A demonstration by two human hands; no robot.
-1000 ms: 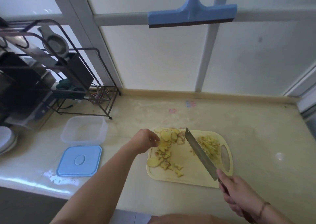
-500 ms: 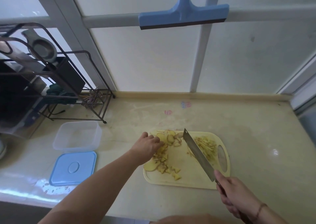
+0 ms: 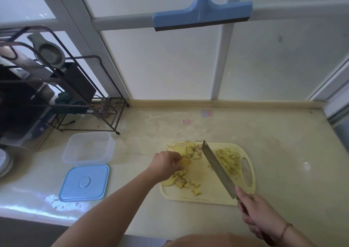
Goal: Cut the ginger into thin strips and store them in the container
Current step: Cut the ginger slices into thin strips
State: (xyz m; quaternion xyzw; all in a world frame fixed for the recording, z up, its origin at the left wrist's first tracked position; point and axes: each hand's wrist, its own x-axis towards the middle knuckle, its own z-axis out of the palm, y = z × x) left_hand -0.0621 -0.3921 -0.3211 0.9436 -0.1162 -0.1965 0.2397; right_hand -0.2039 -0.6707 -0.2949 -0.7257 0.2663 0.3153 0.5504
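Gripping 1 cleaver (image 3: pixel 217 168), right hand (image 3: pixel 258 214) faces 1 container (image 3: pixel 88 147).

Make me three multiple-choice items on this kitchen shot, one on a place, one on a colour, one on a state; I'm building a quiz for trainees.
1. Where do the cut strips lie?
A. In the container
B. On the board, right of the knife
C. On the lid

2. What colour is the lid?
A. Blue
B. Red
C. Black

3. What state is the container in?
A. Closed
B. Full of ginger
C. Open, no ginger inside

Answers: B, the strips are piled on the board beyond the knife; A, the lid is light blue; C, the lid lies flat beside the container, whose clear walls show no ginger.
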